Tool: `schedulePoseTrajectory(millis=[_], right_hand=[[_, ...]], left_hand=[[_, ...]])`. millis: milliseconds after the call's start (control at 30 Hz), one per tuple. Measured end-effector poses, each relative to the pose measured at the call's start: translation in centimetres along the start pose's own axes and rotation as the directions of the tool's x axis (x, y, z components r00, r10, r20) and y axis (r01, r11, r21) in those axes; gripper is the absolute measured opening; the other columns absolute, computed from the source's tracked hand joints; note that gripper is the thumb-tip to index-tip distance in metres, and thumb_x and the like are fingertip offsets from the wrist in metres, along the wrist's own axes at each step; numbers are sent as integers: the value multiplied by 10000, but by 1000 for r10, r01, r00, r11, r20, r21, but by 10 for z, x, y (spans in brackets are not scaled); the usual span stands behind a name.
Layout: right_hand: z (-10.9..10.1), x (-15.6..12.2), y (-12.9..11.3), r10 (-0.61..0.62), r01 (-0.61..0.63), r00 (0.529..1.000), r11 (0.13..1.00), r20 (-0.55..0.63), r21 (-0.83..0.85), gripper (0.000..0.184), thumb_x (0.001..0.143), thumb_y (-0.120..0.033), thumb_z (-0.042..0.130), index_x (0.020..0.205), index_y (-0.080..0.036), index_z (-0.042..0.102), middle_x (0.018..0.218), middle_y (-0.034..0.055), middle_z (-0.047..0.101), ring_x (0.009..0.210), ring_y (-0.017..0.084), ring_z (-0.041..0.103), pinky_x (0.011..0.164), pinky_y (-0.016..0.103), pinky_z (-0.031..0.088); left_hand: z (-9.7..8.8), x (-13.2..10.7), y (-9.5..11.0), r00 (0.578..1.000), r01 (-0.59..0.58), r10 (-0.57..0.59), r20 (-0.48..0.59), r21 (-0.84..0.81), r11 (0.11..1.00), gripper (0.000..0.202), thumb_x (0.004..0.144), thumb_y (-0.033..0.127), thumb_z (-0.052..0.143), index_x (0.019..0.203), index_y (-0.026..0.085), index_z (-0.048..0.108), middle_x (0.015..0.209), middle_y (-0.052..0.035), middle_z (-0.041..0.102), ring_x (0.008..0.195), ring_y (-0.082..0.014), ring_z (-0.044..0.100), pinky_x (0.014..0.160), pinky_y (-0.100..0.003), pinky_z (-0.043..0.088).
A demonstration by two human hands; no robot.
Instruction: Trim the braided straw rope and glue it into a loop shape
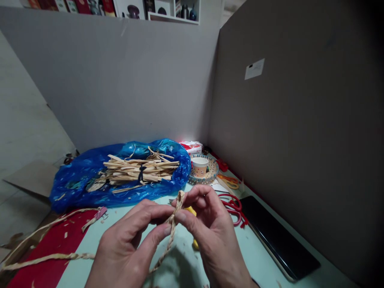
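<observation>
My left hand (129,244) and my right hand (210,228) meet low in the middle of the view, both pinched on a thin twisted straw rope (173,224). The rope's short end sticks up between my fingertips. Its long part runs down under my left hand and trails off to the left over the table (90,272). A yellow object (192,212) shows partly behind my right fingers.
A bundle of straw strips (138,170) tied with a dark band lies on a blue plastic bag (75,180). A paper cup (199,166) stands on a woven mat, red scissors (232,206) and a black phone (277,236) lie right. Grey partition walls (285,120) enclose the back and right.
</observation>
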State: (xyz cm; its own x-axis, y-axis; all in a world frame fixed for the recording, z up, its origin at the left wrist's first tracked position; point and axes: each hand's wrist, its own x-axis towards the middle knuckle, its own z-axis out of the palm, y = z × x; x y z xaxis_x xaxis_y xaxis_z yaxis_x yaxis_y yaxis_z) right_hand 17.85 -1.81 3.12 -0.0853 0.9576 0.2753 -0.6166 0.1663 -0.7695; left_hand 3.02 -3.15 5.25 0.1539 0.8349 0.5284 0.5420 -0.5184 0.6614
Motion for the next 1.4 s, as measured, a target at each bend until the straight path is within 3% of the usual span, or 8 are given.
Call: schedulePoseTrajectory(millis=[500,667,767,867,967,1133,1267,1400], right_hand=[[-5,5,3,-41,41,999,999,-24,-33,263,738,-205,792,851,-231,556,819,-41,638,768,86,617,700,172,515],[-5,2,8,-114,114,993,993,2,-39,284,758,-184,778,921,-261,558,838,-44,657,793,97,638,730,186,522],[-7,1,9,-186,192,980,977,68,-91,408,781,-159,757,1103,-311,556,861,-43,686,824,110,650,787,220,524],[-13,2,6,-265,299,951,920,161,-254,403,819,-184,727,1173,-324,593,915,-11,689,862,153,641,799,293,523],[-20,5,1,-403,486,873,759,273,-432,255,849,-197,700,1081,-300,674,950,15,697,898,192,601,795,350,500],[-22,6,-4,-535,660,750,580,388,-476,304,850,-132,683,1118,-275,662,1002,19,717,915,202,594,829,383,470],[-21,2,-7,-526,646,761,559,380,-520,333,840,-98,670,1118,-282,659,1010,15,715,930,210,599,843,394,454],[-21,0,-8,-525,633,770,561,363,-533,310,838,-98,661,1090,-279,673,975,22,720,893,215,594,813,396,458]], left_hand=[[-7,1,-4,982,-152,136,129,128,980,212,873,244,613,1055,335,674,1003,47,764,894,-116,731,751,-111,558],[6,-5,0,982,-168,178,-60,140,976,148,852,219,660,967,310,647,890,74,729,784,-84,699,724,-110,534],[13,-9,6,944,-244,284,-167,227,943,186,854,131,648,996,251,656,878,51,693,802,-72,662,751,-123,497],[12,-11,11,905,-285,368,-214,336,898,220,860,68,624,1004,225,678,893,45,679,840,-64,627,774,-135,469],[5,-14,9,884,-348,435,-173,378,858,259,865,39,599,1056,189,690,972,9,668,921,-98,605,830,-192,467],[-4,-17,2,858,-425,502,-111,395,814,312,832,14,630,1105,157,672,1010,-31,667,950,-149,599,833,-268,490],[1,-16,9,880,-376,459,-126,407,833,289,835,13,622,1063,185,658,946,-23,686,899,-157,605,796,-292,498],[9,-12,20,868,-309,429,-249,405,860,249,825,20,631,971,221,649,831,11,685,798,-145,613,717,-288,485]])
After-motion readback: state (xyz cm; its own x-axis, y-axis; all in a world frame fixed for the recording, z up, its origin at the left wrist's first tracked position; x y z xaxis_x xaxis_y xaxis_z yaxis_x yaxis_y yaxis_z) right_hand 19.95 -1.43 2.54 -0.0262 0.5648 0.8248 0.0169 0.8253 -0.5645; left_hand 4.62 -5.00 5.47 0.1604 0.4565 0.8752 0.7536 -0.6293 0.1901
